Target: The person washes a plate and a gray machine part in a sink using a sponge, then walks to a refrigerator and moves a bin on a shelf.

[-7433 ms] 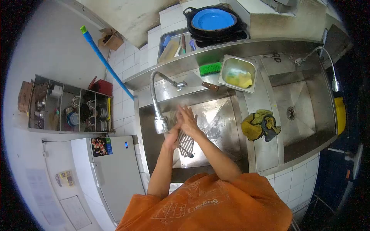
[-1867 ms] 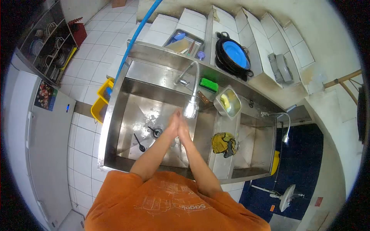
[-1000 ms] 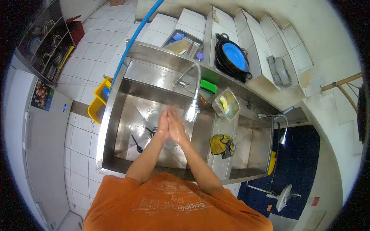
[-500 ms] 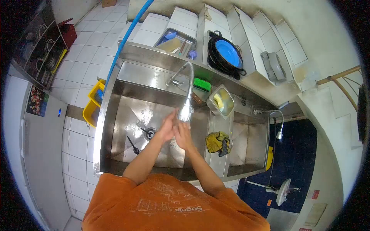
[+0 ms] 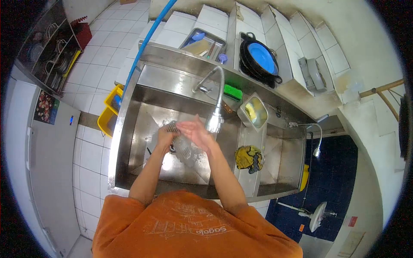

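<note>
My left hand (image 5: 164,136) grips one end of a small metal wire rack (image 5: 184,148) and holds it tilted over the big steel sink (image 5: 142,107). My right hand (image 5: 194,131) lies flat and open across the top of the rack, fingers pointing left. Both hands are just left of the flexible faucet's spray head (image 5: 214,123), which hangs over the basin. A black spoon (image 5: 148,150) lies on the sink floor, partly hidden by my left forearm.
On the ledge behind the faucet sit a green scrub brush (image 5: 232,91) and a steel pan of yellow sponges (image 5: 253,112). A yellow-green cloth (image 5: 248,157) lies on the divider beside a second sink (image 5: 282,163). A yellow bin (image 5: 109,112) stands on the floor at left.
My palms were pressed together rubbing under the faucet. Now they have parted: the left hand has picked up the wire rack and the right hand rests on it.
</note>
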The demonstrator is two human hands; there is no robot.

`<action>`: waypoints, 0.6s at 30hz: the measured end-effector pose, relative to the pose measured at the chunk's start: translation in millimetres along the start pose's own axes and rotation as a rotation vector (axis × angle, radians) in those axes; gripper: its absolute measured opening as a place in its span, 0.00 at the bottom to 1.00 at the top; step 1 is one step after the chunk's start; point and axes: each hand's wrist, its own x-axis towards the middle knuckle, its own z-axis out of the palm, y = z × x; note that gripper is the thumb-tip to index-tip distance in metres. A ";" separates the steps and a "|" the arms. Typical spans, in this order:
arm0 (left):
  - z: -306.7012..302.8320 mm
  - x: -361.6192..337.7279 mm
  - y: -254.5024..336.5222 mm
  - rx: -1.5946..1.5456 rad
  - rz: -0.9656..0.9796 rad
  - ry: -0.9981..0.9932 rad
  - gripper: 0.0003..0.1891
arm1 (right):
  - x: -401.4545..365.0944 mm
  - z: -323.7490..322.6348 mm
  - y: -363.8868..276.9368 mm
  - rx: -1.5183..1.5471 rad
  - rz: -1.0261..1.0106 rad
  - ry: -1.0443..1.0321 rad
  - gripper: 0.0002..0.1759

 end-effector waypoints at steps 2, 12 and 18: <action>-3.3 3.0 -0.3 0.051 0.051 0.014 0.09 | 6.2 4.0 -6.8 -0.024 0.034 0.055 0.40; 37.1 -11.2 63.5 0.356 0.203 -0.252 0.06 | -12.9 -23.5 -11.7 -0.755 -0.280 0.432 0.25; 58.1 27.2 11.8 0.075 0.311 -0.340 0.11 | -35.2 -1.2 -28.6 -0.788 -0.342 0.430 0.18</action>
